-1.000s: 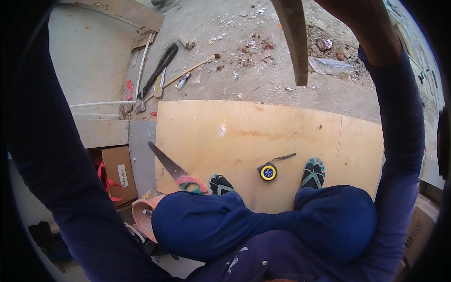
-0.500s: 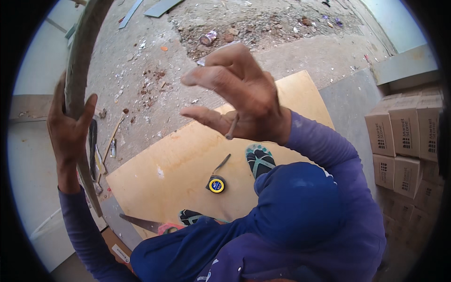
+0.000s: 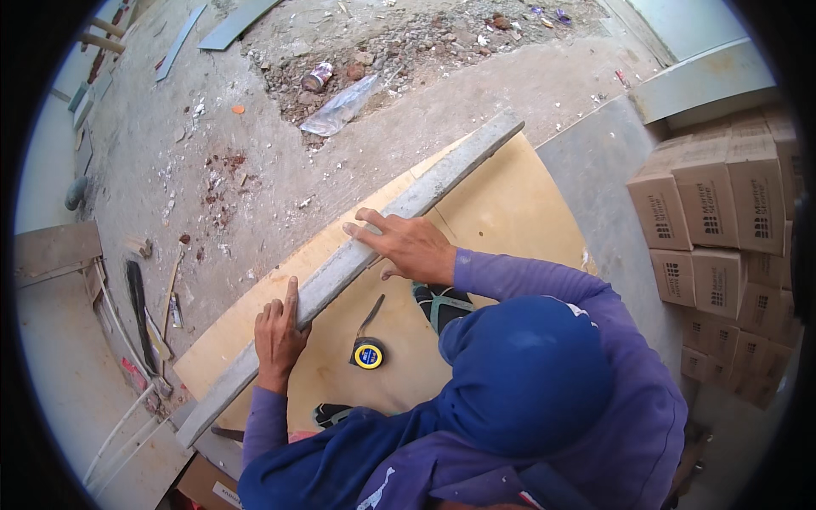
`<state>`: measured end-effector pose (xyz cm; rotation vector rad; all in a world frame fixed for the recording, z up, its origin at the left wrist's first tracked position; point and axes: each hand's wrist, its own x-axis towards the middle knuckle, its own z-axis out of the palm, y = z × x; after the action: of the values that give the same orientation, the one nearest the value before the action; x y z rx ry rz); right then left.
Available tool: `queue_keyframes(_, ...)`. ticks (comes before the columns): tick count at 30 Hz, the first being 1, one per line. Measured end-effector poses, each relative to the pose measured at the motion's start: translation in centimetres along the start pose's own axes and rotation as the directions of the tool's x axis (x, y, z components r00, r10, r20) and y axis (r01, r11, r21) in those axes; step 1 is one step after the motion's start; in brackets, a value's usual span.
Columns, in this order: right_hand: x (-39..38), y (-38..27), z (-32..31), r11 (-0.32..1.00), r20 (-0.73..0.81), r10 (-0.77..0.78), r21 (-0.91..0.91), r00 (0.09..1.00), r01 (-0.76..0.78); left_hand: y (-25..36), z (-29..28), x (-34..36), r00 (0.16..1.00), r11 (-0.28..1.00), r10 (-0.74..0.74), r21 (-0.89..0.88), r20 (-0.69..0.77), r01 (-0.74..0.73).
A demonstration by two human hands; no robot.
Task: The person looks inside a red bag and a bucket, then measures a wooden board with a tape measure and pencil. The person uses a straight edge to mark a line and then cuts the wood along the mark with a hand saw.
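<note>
Head view, shift: since half a second ago the grey bar (image 3: 330, 278) has been swung down slantwise over the yellow sheet (image 3: 510, 221), and the right hand (image 3: 414, 248) has been brought onto it.
Left hand (image 3: 282, 344): the bar is grasped between fingers and thumb.
Right hand: fingers are draped over the top; whether a grip is made cannot be told.
Tape measure (image 3: 368, 354): set on the sheet, bar's near side.
Steadying: probably best done with hands spread wider, fingertips kept from underneath.

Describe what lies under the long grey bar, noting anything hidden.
A plywood sheet shows along both sides of the long grey bar. The strip directly beneath is covered by the bar, left hand and right hand.
</note>
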<state>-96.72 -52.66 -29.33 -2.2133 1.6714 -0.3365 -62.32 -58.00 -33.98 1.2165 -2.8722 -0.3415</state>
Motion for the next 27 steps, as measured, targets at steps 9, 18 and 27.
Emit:
queue_keyframes(9, -3.4, 3.9, 4.9, 0.994, 0.085, 0.112, 0.008, 0.99, -0.113, 4.0, 6.4, -1.2, 0.998, 0.997, 0.065, 0.046, -0.014, -0.064)
queue_keyframes(18, -4.7, 3.3, 5.6, 0.988, 0.089, 0.143, 0.051, 0.986, -0.148, 3.8, 7.2, -2.1, 0.994, 0.995, 0.097, 0.039, -0.058, -0.095)
queue_keyframes(27, -6.0, 5.8, 4.9, 0.976, 0.053, 0.205, 0.069, 0.977, -0.208, -1.7, 2.2, -3.7, 0.911, 0.958, -0.088, -0.284, -0.403, -0.033)
